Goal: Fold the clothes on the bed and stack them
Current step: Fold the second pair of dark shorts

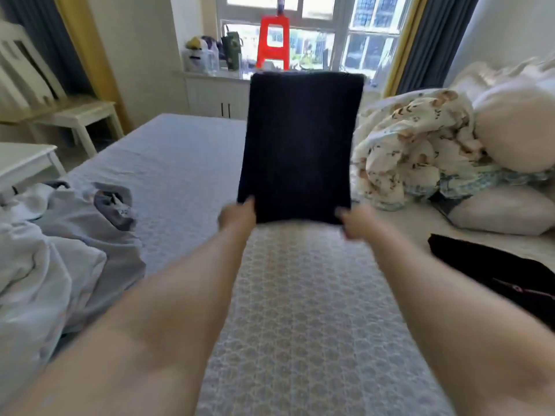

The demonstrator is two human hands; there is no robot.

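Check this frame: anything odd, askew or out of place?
One oddity: a red plastic stool stands up on the window ledge among bottles. Otherwise normal: both hands, left hand and right hand, hold the dark navy folded garment squarely; a pale grey clothes heap lies unfolded on the bed.

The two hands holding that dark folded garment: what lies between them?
In the head view, only the garment's near edge spans from left hand to right hand; below it shows bare patterned bedspread.

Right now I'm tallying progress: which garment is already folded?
The dark navy garment, a neat rectangle held by both hands. The pale clothes on the left lie crumpled; the black garment lies loose.
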